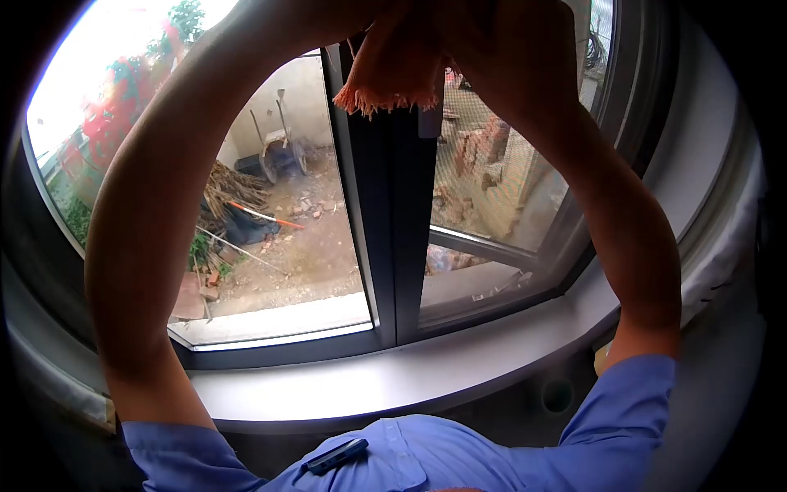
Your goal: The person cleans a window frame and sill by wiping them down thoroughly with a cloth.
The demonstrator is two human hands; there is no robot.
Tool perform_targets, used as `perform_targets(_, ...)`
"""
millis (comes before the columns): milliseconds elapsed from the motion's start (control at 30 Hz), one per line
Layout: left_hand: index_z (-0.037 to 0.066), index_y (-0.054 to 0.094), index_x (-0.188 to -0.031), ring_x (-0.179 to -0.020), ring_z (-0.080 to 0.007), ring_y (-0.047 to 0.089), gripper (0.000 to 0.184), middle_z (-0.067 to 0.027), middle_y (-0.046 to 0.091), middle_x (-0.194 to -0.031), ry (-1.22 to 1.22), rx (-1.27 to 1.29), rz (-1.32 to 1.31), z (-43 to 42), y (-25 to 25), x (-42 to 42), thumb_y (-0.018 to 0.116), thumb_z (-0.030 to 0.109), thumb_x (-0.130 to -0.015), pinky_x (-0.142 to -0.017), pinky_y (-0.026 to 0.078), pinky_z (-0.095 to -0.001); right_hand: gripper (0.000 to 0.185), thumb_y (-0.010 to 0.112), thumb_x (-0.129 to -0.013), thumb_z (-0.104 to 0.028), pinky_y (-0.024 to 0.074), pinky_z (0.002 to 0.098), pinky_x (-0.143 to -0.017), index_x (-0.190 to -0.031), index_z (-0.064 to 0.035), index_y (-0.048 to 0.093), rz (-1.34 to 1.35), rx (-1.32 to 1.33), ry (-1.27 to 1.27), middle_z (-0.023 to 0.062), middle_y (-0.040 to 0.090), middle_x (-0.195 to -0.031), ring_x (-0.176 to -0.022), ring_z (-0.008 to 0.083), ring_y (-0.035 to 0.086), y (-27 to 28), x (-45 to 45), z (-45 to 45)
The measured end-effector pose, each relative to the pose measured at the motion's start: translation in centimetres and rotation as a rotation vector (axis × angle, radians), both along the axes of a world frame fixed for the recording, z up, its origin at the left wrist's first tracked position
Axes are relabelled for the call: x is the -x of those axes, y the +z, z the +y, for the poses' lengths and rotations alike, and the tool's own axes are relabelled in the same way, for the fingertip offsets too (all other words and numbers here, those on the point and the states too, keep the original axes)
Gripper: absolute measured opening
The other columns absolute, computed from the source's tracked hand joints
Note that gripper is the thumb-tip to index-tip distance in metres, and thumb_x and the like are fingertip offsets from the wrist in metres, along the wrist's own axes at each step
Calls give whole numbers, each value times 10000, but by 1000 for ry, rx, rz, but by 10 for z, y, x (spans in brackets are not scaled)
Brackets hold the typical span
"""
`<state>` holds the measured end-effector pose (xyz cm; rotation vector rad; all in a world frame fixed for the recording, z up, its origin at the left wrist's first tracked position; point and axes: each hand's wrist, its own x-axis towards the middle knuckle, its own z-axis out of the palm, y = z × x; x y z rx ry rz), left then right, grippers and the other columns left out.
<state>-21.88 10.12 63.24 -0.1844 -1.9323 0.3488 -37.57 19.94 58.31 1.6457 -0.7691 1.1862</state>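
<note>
The window (402, 246) spread below and beyond the fingers; the sill (328, 389) ran well beneath them; up high were the right hand (512, 57) and left hand (357, 12), fingers too dark and cropped to tell their grip; between them hung the orange cloth (393, 66), work apparently under way; what was done or left didn't show.

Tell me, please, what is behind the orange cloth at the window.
The dark window frame emerges from behind the orange cloth, below its frayed edge. Whatever lies directly behind the fabric is covered, so I cannot say what is there.
</note>
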Motion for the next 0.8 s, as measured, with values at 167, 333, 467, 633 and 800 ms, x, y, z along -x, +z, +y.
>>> perform_targets(167,74,641,-1202,-973,-282,697,224,-150,713,-1055,23,45,-187,38,-28,-24,626,108,-980,-832,561,-396,585,788,-925,-257,618,401,-634,-1388,-29,510,-50,-145,-237,157,743,-875,-761,349,769,-57,11,5)
perform_targets(333,67,646,-1208,-893,-325,711,279,-161,712,-1006,270,297,-186,37,-33,-23,645,66,-929,-760,572,-426,766,780,-942,-277,643,392,-622,-1523,-7,360,50,-167,-315,180,744,-858,-760,361,779,-66,19,12)
perform_targets(467,58,634,-1177,-848,-335,696,250,-153,701,-1023,30,-27,-358,43,-29,-20,667,89,-931,-718,584,-437,810,796,-929,-286,646,398,-635,-1528,27,350,28,-117,-251,186,742,-863,-764,357,779,-69,22,9)
perform_targets(633,79,574,-1175,-828,-334,683,249,-149,670,-984,144,55,-332,42,-76,-21,679,115,-953,-683,588,-459,509,801,-911,-334,643,375,-594,-1231,-20,559,12,-186,-157,171,741,-862,-715,324,772,-114,10,14)
perform_targets(800,74,598,-1195,-843,-322,706,249,-149,695,-1009,270,37,-320,60,-79,-19,666,93,-956,-690,605,-423,518,795,-922,-301,643,404,-593,-1254,-10,525,118,-94,-105,187,740,-857,-731,345,773,-109,18,12)
